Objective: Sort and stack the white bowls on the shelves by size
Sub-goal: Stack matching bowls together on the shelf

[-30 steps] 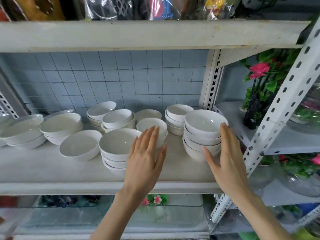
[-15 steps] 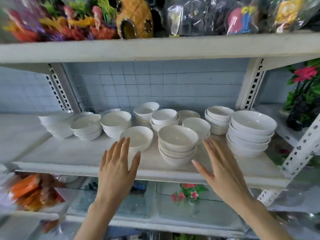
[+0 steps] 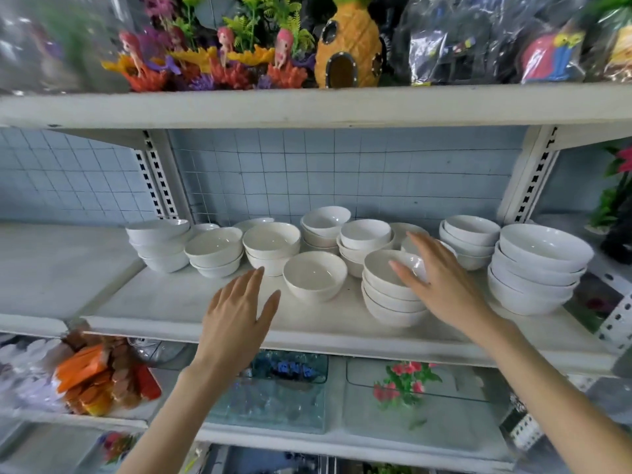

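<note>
Several stacks of white bowls stand on the white middle shelf [image 3: 191,309]. A single white bowl [image 3: 314,275] sits near the front, left of a three-bowl stack [image 3: 386,292]. A taller stack of large bowls [image 3: 537,268] stands at the right end. My left hand [image 3: 239,313] hovers flat over the shelf's front, left of the single bowl, holding nothing. My right hand [image 3: 437,278] reaches with straight fingers over the right rim of the three-bowl stack; whether it touches is unclear.
More bowl stacks line the back: left [image 3: 159,244], middle-left [image 3: 213,251], centre [image 3: 272,244], rear [image 3: 325,224] and back right [image 3: 470,239]. Slotted uprights [image 3: 528,186] flank the bay. Toy ornaments [image 3: 349,46] fill the shelf above; glass trays [image 3: 273,398] lie below.
The view has swung left and up. My right hand moved from beside the large stack leftward and forward over the three-bowl stack. My left hand shifted left, off the bowls.
</note>
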Demonstrator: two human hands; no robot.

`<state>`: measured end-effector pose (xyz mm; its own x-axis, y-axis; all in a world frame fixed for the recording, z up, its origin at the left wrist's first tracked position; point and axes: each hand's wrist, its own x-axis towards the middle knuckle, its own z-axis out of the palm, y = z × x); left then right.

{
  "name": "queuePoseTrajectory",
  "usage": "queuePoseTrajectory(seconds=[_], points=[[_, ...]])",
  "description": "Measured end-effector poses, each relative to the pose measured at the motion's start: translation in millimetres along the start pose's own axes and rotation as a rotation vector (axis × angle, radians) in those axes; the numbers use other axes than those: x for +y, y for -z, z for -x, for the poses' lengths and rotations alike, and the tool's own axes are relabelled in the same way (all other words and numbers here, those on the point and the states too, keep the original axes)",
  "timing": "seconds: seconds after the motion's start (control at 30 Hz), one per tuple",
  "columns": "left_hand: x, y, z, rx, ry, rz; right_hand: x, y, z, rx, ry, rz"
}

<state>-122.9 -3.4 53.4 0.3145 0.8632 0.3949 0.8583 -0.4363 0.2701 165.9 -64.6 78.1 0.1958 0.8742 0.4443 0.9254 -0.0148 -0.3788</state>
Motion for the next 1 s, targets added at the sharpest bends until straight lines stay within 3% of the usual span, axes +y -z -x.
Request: queuePoseTrajectory(seconds=[0.2, 0.5, 0.73, 1.0], points=[[21.7, -15.1, -68.3, -0.072, -0.085, 0.056, 21.2, -4.3, -60.6, -0.141, -0.095, -0.065], [66.0, -69.8, -155.8, -0.281, -0.242, 0.136, 53.9, -27.7, -119.3, -0.310, -0.041, -0.054], [69.9, -110.7, -188.3, -0.473, -0.140, 0.396, 70.4, -45.2, -137.0, -0.424, -0.067, -0.085], [67.9, -130.5, -204.8, -0.449, -0.088, 0.600, 75.0, -56.6, -140.2, -0.368, -0.080, -0.294]])
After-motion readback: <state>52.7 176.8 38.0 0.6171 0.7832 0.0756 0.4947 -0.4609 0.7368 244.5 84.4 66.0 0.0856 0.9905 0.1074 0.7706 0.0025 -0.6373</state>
